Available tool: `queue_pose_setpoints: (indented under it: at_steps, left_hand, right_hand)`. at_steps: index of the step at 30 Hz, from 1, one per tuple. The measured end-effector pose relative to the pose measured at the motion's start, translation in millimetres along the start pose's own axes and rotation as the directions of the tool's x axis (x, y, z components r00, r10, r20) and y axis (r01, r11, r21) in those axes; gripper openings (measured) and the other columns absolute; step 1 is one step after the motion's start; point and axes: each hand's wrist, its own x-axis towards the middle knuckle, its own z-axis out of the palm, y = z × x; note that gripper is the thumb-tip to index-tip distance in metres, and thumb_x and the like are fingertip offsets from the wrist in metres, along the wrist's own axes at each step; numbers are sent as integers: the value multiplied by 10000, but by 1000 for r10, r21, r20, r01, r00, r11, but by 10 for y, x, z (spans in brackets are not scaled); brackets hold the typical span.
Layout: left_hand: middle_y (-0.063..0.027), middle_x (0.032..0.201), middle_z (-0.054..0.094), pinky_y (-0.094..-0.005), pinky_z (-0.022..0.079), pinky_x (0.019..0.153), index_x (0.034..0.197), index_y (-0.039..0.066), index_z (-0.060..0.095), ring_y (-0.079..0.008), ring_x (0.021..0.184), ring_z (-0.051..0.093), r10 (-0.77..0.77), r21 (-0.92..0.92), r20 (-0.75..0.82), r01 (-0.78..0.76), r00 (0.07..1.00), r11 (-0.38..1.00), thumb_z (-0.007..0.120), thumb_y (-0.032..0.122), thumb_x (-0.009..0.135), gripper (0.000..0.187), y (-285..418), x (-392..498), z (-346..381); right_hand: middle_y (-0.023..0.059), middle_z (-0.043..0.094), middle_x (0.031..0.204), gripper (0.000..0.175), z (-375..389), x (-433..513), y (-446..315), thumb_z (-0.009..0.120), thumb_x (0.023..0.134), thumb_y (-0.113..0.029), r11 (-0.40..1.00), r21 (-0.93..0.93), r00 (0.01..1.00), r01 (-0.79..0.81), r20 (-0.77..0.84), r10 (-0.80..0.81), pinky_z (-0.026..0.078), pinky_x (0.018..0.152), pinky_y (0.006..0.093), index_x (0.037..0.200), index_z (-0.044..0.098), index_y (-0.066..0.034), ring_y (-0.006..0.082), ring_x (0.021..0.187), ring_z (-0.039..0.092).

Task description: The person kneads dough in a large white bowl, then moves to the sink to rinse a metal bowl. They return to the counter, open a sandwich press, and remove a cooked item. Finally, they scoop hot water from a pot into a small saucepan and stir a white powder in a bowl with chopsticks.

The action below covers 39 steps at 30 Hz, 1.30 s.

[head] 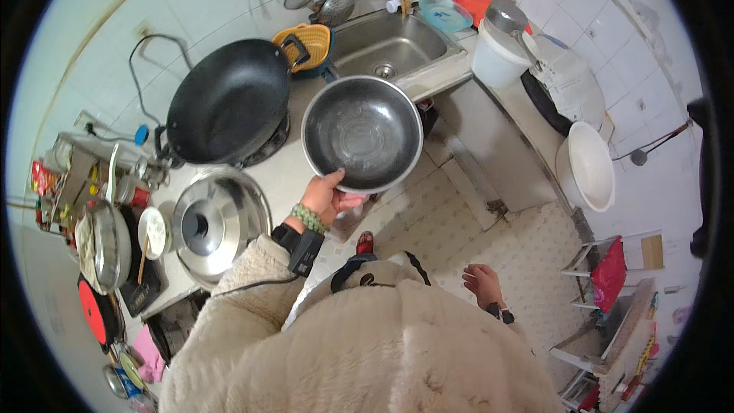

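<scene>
My left hand (331,198) grips the near rim of a dark-lined metal frying pan (361,132), thumb over the edge. The pan is held up near the counter's front edge, and its inside faces me. Its handle points away towards the sink (384,46). Left of it, a large black wok (232,100) stands on a burner. Nearer me on the counter lies a steel lid (215,223) with a black knob. My right hand (483,284) hangs low at my right side over the tiled floor, with its fingers loosely apart and nothing in it.
A yellow basket (309,46) stands between wok and sink. Ladles and a skimmer (337,7) hang on the wall. At right are a white bucket (498,57) and a white basin (585,166). A white bowl (153,233) with chopsticks stands left of the lid.
</scene>
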Motion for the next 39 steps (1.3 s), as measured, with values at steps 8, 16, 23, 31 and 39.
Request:
queue_pose_setpoints:
  at_steps: [8,16,23,31,39]
  left_hand:
    - [-225,1000,603,-366,595,566,1168,-99,398,-296,722,657,404,64,-188,-399,896,915,444,129,940,325,1140,1779,684]
    - [-307,1190,503,-437,449,874,1345,-85,243,-431,1060,534,969,956,-45,-272,243,112,518,21,829,594,2074,2672,1012]
    - [-288,1305,430,-422,378,1003,1416,-39,222,-412,1205,435,971,971,239,-20,-12,-239,486,-99,779,693,2124,2477,1195]
    - [-246,1076,479,-467,509,743,1461,68,163,-425,916,559,988,987,153,-44,-2,-153,541,-103,733,838,1703,2037,1405]
    - [-244,1148,455,-455,463,826,1436,64,222,-445,964,525,999,997,-25,-66,46,28,515,-87,753,758,703,577,1153]
  right_hand:
    - [68,638,1021,174,120,725,-633,501,940,-166,990,140,999,-15,-50,22,512,750,296,1064,573,-66,165,867,627]
    - [57,641,991,167,-37,2061,-1573,522,937,-196,990,-131,990,-50,122,66,514,720,291,1031,578,-69,154,851,627]
    - [47,645,963,160,-143,3109,-2411,502,937,-185,946,-319,964,57,264,31,502,724,283,1011,588,-71,137,839,620]
    - [23,623,915,129,360,3462,-2747,514,920,-154,862,-491,878,130,461,131,499,675,271,994,581,-74,114,736,580]
    - [42,617,861,156,882,3382,-2649,508,918,-143,763,-572,723,300,658,209,489,622,267,1000,587,-36,132,708,589]
